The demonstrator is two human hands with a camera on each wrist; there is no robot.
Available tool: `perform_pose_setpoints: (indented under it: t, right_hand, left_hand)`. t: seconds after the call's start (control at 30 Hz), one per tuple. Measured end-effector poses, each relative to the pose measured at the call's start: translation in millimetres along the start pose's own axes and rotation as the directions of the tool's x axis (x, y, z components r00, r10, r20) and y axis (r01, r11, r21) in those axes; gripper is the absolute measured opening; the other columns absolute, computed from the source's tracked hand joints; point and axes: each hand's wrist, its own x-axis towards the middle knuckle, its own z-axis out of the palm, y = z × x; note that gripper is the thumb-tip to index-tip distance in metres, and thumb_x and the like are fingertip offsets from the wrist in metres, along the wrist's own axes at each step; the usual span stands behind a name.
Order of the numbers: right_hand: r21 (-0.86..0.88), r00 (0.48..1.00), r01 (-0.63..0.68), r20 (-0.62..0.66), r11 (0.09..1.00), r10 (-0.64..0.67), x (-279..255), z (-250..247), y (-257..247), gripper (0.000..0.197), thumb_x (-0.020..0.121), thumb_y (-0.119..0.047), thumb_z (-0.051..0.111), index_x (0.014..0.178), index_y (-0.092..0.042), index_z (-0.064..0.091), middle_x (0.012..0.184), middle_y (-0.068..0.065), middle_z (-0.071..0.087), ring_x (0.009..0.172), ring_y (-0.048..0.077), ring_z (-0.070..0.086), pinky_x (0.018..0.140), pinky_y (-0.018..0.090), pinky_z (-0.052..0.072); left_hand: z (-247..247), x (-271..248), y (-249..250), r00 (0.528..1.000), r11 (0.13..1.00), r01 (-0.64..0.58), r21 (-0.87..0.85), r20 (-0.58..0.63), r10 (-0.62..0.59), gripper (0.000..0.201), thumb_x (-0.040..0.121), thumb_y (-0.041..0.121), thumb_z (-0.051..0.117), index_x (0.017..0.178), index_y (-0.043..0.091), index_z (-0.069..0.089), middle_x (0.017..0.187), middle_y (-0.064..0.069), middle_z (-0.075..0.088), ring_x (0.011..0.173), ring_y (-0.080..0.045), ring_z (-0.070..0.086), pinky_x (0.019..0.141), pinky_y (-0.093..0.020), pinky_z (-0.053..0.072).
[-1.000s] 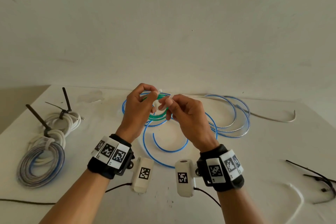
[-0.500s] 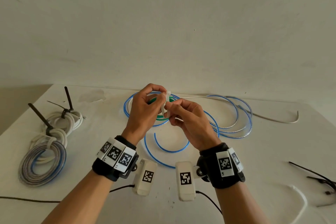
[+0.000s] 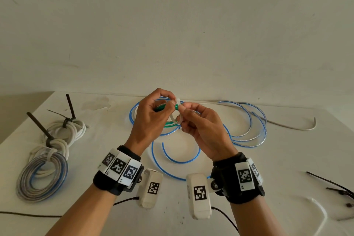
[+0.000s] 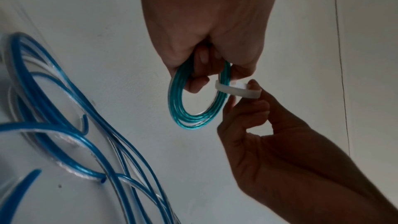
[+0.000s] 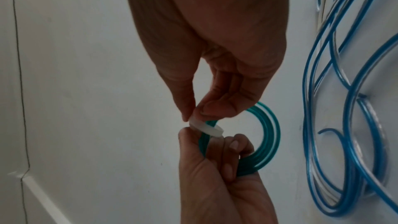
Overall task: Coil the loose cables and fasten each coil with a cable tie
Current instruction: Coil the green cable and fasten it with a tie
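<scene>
The left hand [image 3: 151, 119] gripped the small green coil [image 4: 193, 108] above the bench [image 3: 268, 159]. The right hand [image 3: 203, 128] pinched a white cable tie [image 4: 234, 90] looped around it.

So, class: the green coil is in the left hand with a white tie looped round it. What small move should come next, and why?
Probably pull the white cable tie snug: the right hand pinches it, but its loop is still slack around the green coil that the left hand grips.

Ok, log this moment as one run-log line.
step: tying green coil | left hand: grips coil | right hand: pinches white cable tie looped round coil | tie: not cinched | blue cable: loose on table
</scene>
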Motion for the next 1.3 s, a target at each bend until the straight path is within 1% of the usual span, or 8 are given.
perform_pose_setpoints:
  t: [0.1, 0.17, 0.27, 0.37, 0.53, 0.87, 1.0, 1.3]
  right_hand:
    - [0.052, 0.996, 0.05, -0.072, 0.997, -0.046, 1, -3, -1, 0.045, 0.079, -0.023, 0.075, 0.116, -0.003, 0.06, 0.076, 0.011, 0.07, 0.064, 0.014, 0.063, 0.064, 0.023, 0.054]
    - [0.02, 0.991, 0.084, -0.103, 0.996, -0.081, 1, -3, 1, 0.046, 0.079, -0.023, 0.075, 0.117, -0.001, 0.062, 0.077, 0.011, 0.07, 0.065, 0.014, 0.066, 0.064, 0.023, 0.054]
    - [-0.024, 0.991, 0.086, -0.105, 0.996, -0.088, -2, 0, 5, 0.041, 0.082, -0.022, 0.075, 0.117, -0.002, 0.067, 0.077, 0.013, 0.071, 0.065, 0.014, 0.067, 0.063, 0.022, 0.053]
    - [-0.004, 0.991, 0.082, -0.104, 0.997, -0.082, -2, 1, 6, 0.037, 0.081, -0.023, 0.075, 0.113, -0.004, 0.07, 0.075, 0.01, 0.071, 0.062, 0.012, 0.064, 0.063, 0.022, 0.052]
    - [0.007, 0.988, 0.095, -0.126, 0.995, -0.093, -3, 0, 4, 0.035, 0.08, -0.024, 0.074, 0.111, -0.007, 0.071, 0.074, 0.009, 0.07, 0.064, 0.013, 0.059, 0.066, 0.023, 0.053]
    - [-0.166, 0.976, 0.125, -0.154, 0.978, -0.151, -1, -11, -4, 0.017, 0.097, -0.013, 0.065, 0.1, 0.003, 0.068, 0.082, 0.013, 0.062, 0.067, 0.008, 0.057, 0.063, 0.018, 0.045]
    - [-0.181, 0.956, 0.129, -0.237, 0.975, -0.17, 3, -11, -2, 0.009, 0.1, -0.017, 0.062, 0.097, -0.009, 0.063, 0.09, 0.015, 0.074, 0.079, 0.021, 0.069, 0.075, 0.032, 0.053]
    - [-0.215, 0.867, 0.163, -0.436, 0.963, -0.244, 6, -35, -11, 0.014, 0.102, -0.019, 0.06, 0.096, -0.007, 0.06, 0.072, 0.0, 0.072, 0.059, 0.014, 0.062, 0.057, 0.023, 0.053]
  left_hand:
    - [-1, 0, 0, 0.999, 1.0, 0.011, -0.009, 0.034, -0.01, 0.005, 0.098, 0.01, 0.062, 0.098, 0.015, 0.064, 0.083, 0.001, 0.071, 0.07, -0.014, 0.072, 0.058, -0.026, 0.057]
    - [-1, 0, -1, 0.999, 1.0, 0.019, -0.015, 0.045, -0.018, 0.004, 0.098, 0.01, 0.062, 0.1, 0.013, 0.063, 0.08, 0.009, 0.072, 0.071, -0.01, 0.073, 0.058, -0.02, 0.055]
    - [-1, 0, 1, 0.997, 0.999, -0.039, 0.013, 0.062, 0.038, 0.002, 0.097, 0.013, 0.063, 0.098, 0.015, 0.064, 0.08, 0.002, 0.069, 0.071, -0.021, 0.071, 0.057, -0.032, 0.058]
    - [-3, 1, 1, 0.992, 0.994, -0.105, 0.044, 0.079, 0.101, 0.006, 0.097, 0.008, 0.062, 0.097, 0.014, 0.064, 0.079, 0.004, 0.068, 0.07, -0.012, 0.069, 0.058, -0.02, 0.054]
    - [1, -1, 0, 0.99, 0.995, -0.097, 0.013, 0.107, 0.095, 0.005, 0.097, 0.004, 0.061, 0.099, 0.006, 0.065, 0.077, -0.012, 0.067, 0.067, -0.02, 0.068, 0.06, -0.028, 0.057]
    - [16, -6, -5, 0.978, 0.988, 0.119, -0.095, 0.182, -0.1, 0.006, 0.099, 0.012, 0.061, 0.099, 0.009, 0.066, 0.06, 0.011, 0.061, 0.054, -0.004, 0.052, 0.057, -0.019, 0.045]
    - [20, -9, -4, 0.957, 0.969, 0.205, -0.141, 0.238, -0.168, 0.012, 0.099, 0.01, 0.059, 0.093, 0.016, 0.068, 0.07, 0.006, 0.067, 0.061, -0.007, 0.056, 0.061, -0.021, 0.047]
    - [37, -21, 6, 0.895, 0.94, 0.297, -0.17, 0.394, -0.211, 0.015, 0.102, 0.005, 0.05, 0.095, 0.008, 0.063, 0.047, 0.015, 0.05, 0.049, -0.005, 0.038, 0.063, -0.028, 0.043]
